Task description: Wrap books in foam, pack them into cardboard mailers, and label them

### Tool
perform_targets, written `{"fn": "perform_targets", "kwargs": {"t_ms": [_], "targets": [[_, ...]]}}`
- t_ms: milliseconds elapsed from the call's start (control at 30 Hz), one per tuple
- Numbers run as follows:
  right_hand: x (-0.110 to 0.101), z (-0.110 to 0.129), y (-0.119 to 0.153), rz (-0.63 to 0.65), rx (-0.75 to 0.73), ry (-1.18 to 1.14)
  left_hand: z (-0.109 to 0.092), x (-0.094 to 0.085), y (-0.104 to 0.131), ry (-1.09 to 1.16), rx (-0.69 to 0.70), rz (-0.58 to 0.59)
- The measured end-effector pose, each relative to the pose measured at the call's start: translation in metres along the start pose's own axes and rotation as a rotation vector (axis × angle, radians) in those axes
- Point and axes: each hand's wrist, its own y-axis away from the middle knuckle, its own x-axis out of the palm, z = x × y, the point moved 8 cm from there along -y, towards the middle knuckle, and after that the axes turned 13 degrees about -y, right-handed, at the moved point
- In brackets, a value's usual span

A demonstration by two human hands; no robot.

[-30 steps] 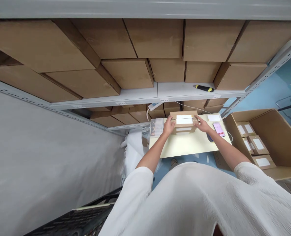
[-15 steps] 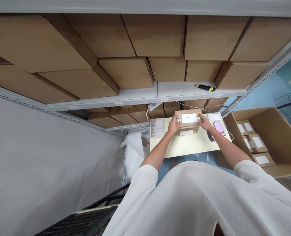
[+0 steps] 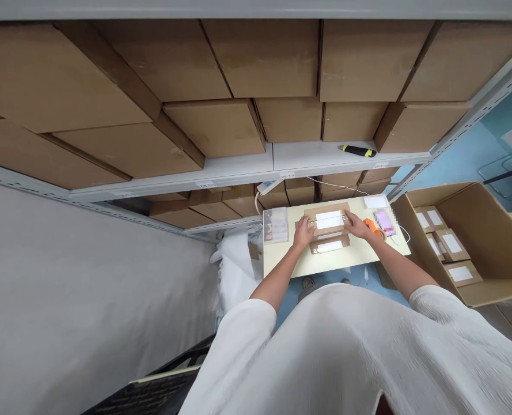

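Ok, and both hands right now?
Left hand: closed on one end of the cardboard box.
Right hand: closed on its other end.

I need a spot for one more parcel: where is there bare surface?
Bare tabletop shows between the clear packet and the near edge, and right of the lower labelled box, before the right forearm. The shelf has a bare strip left of the knife. It's crowded around both hands and the orange item.

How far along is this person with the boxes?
Several white-labelled boxes already sit in the large carton, so those look done. The left hand and right hand hold another labelled box over the table. It isn't in the carton yet, so that seems left.
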Motion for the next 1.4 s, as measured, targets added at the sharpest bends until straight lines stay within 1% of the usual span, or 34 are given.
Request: {"fn": "perform_targets", "kwargs": {"t_ms": [100,167,233,300,333,367,433,467,533,633,700,767,867,900,967,1067,1200,1300,1400], "targets": [[0.004,-0.003,0.002,0.004,0.054,0.048,0.000,0.001,0.000,-0.035,0.003,0.011],[0.007,-0.005,0.003,0.013,0.084,0.075,-0.003,0.000,0.000,-0.091,0.018,0.011],[0.009,-0.006,0.006,0.019,0.083,0.085,-0.011,-0.003,0.001,-0.203,0.030,-0.030],[0.012,-0.007,0.007,0.021,0.070,0.083,-0.025,-0.004,0.004,-0.340,0.079,-0.074],[0.013,-0.007,0.008,0.022,0.069,0.082,-0.036,-0.001,0.005,-0.399,0.133,-0.068],[0.013,-0.008,0.008,0.023,0.072,0.081,-0.047,0.005,0.007,-0.444,0.203,-0.038],[0.013,-0.010,0.006,0.027,0.081,0.079,-0.068,0.023,0.012,-0.497,0.332,0.068],[0.014,-0.009,0.006,0.031,0.078,0.074,-0.074,0.033,0.014,-0.516,0.366,0.123],[0.013,-0.007,0.005,0.039,0.039,0.047,-0.080,0.046,0.015,-0.565,0.377,0.194],[0.007,-0.007,0.010,0.009,-0.053,-0.011,-0.080,0.056,0.015,-0.650,0.364,0.221],[-0.003,-0.016,0.020,-0.055,-0.064,-0.027,-0.078,0.057,0.015,-0.692,0.363,0.221],[-0.018,-0.036,0.034,-0.136,-0.007,-0.002,-0.076,0.056,0.015,-0.720,0.358,0.217],[-0.044,-0.074,0.056,-0.244,0.145,0.109,-0.074,0.055,0.016,-0.737,0.352,0.206],[-0.052,-0.086,0.063,-0.258,0.193,0.147,-0.074,0.056,0.016,-0.737,0.347,0.206],[-0.062,-0.106,0.072,-0.243,0.279,0.194,-0.073,0.057,0.016,-0.735,0.334,0.211],[-0.064,-0.128,0.076,-0.163,0.405,0.199,-0.071,0.059,0.016,-0.736,0.313,0.221],[-0.056,-0.143,0.071,-0.078,0.534,0.230,-0.070,0.060,0.016,-0.744,0.277,0.235],[-0.050,-0.148,0.065,-0.078,0.550,0.270,-0.070,0.060,0.016,-0.744,0.246,0.252],[-0.049,-0.150,0.063,-0.116,0.513,0.267,-0.072,0.059,0.015,-0.727,0.225,0.256]]}}
